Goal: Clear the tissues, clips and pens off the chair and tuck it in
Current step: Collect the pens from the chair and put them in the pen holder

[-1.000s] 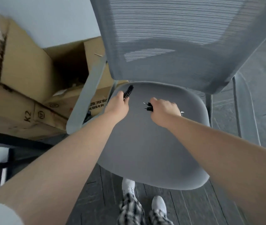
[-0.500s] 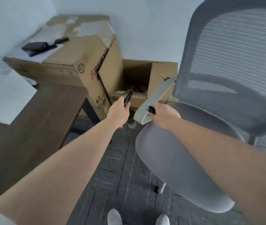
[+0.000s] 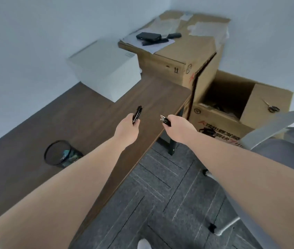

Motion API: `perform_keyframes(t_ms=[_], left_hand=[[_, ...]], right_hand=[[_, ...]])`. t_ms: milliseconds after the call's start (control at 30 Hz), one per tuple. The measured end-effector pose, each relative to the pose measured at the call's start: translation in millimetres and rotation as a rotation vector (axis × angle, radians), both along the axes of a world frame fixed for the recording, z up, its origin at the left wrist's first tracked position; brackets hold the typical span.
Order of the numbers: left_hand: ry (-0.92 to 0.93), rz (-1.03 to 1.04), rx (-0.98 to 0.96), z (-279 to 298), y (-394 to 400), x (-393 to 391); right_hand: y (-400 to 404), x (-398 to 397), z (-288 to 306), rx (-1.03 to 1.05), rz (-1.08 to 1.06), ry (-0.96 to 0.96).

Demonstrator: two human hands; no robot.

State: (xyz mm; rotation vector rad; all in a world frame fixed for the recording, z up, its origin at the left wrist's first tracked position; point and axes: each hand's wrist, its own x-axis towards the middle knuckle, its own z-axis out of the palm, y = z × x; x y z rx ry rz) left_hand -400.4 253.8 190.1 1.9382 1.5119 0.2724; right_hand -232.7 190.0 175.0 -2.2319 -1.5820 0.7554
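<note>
My left hand (image 3: 127, 129) is closed around black pens (image 3: 137, 113) that stick up from the fist, held above the dark wooden desk (image 3: 81, 112). My right hand (image 3: 179, 129) grips a bunch of black binder clips (image 3: 165, 120) with silver handles, just off the desk's right edge. The grey chair (image 3: 284, 150) shows only at the right edge: an armrest and part of the seat, behind my right forearm. No tissues are in view.
A white box (image 3: 106, 69) stands on the desk's far end. Stacked cardboard boxes (image 3: 193, 56) with dark devices on top fill the corner, and an open box (image 3: 232, 105) sits beside them. A black mesh bin (image 3: 60, 155) stands on the desk at left. Grey carpet tiles lie below.
I have turned left from the chair seat toward the desk. Both hands carried the pens and clips off the chair and now hover at the desk.
</note>
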Motion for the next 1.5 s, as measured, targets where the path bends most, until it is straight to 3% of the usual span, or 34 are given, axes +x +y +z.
perform_keyframes(t_ms=[267,567,733,900,1033,1300,1500], left_hand=[[-0.234,0.276,0.017,27.2,48.4,-141.9],[-0.525,0.501,-0.003,19.6,60.7,-235.4],[-0.694,0.648,-0.035,3.9,65.7,-248.8],[-0.82,0.748,-0.078,-9.0,63.6,-247.9],[-0.811,0.772,-0.063,-17.8,60.9,-245.0],[-0.683,0.784,-0.029,-29.1,60.6,-243.8],[-0.507,0.659,0.019,-24.4,62.5,-248.1]], right_hand=[[94.1,-165.2,24.7,0.09,0.114,0.147],[141.2,-305.2,44.1,0.192,-0.104,0.659],[149.7,-336.4,42.8,0.178,-0.15,0.787],[149.8,-343.7,22.7,0.142,-0.168,0.797],[147.6,-343.5,7.1,0.121,-0.178,0.77],[150.0,-342.7,-4.1,0.157,-0.049,0.568],[147.9,-330.5,1.9,0.23,0.066,0.413]])
